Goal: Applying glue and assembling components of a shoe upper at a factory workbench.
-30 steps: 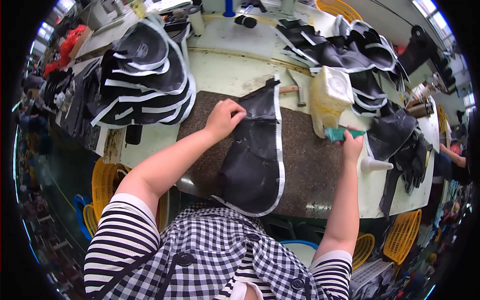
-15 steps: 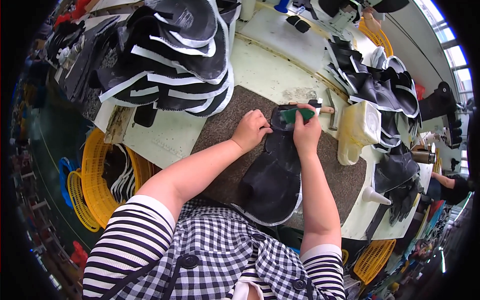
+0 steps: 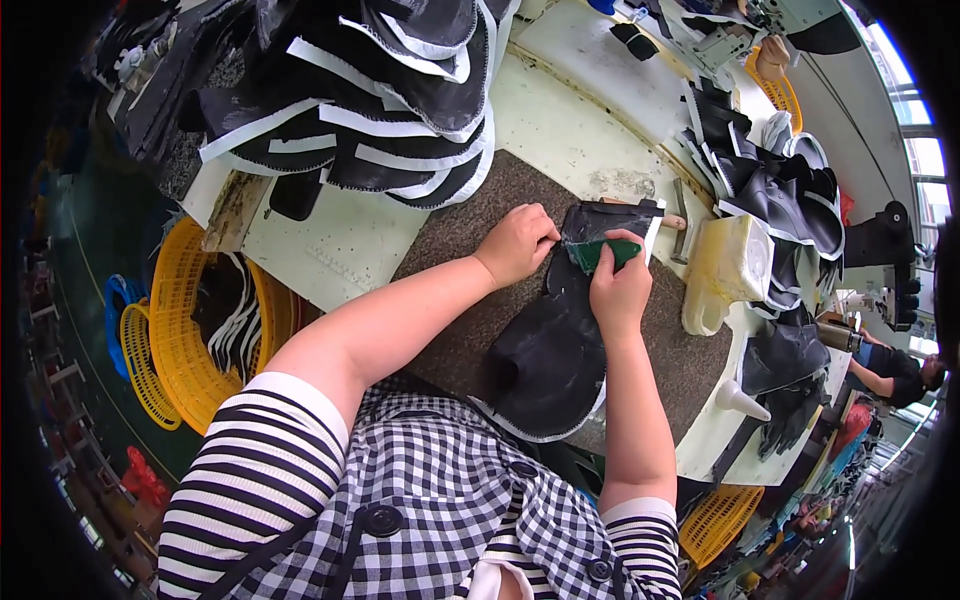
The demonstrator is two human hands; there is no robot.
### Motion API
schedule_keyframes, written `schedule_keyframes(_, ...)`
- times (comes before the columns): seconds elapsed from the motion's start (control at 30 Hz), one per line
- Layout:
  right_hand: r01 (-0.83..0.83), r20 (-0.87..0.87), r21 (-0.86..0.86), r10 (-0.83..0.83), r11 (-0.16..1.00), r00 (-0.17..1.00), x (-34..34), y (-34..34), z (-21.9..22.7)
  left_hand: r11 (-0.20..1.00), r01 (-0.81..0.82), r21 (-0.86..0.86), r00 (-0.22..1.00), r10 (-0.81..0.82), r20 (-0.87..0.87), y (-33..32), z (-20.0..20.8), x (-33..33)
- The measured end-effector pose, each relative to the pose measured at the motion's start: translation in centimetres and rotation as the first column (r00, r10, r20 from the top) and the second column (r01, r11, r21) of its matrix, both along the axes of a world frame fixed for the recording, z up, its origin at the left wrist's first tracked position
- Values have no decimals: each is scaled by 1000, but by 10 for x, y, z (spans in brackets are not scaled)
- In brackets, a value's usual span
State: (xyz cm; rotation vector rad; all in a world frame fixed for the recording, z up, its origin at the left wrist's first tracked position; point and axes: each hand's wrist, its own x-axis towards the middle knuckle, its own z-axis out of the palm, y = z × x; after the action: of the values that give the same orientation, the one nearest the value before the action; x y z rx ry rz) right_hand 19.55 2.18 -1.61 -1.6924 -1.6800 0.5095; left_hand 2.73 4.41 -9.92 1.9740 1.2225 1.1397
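Note:
A black leather-like shoe upper piece with a white edge lies on a brown speckled mat, its rounded end toward me. My left hand is closed, fingertips pinched at the left edge of its far part. In my right hand is a flat green scraper, thumb on top. The scraper's edge rests on the far part of the upper, just right of my left fingertips. Whitish smears show on the black surface there.
Black white-edged pieces are piled at the far left. A hammer and a yellowed plastic container stand right of the mat, near a white cone. Yellow baskets flank the table. Another person is at far right.
My right hand has drawn the scraper a little toward me over the upper. More of the upper's far end shows beyond it. The view has shifted slightly.

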Motion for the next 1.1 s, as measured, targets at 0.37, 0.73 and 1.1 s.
schedule_keyframes(0.37,-167,-16,-106,166,980,986,19,-23,-1,990,-35,-138,998,41,38,-4,8,3)
schedule_keyframes(0.73,-288,47,-96,293,953,955,15,-5,14,996,-75,-48,997,77,31,-2,3,2)
schedule_keyframes(1.1,-43,-5,-14,43,999,999,4,-3,1,997,-67,-25,998,67,6,-2,5,4)
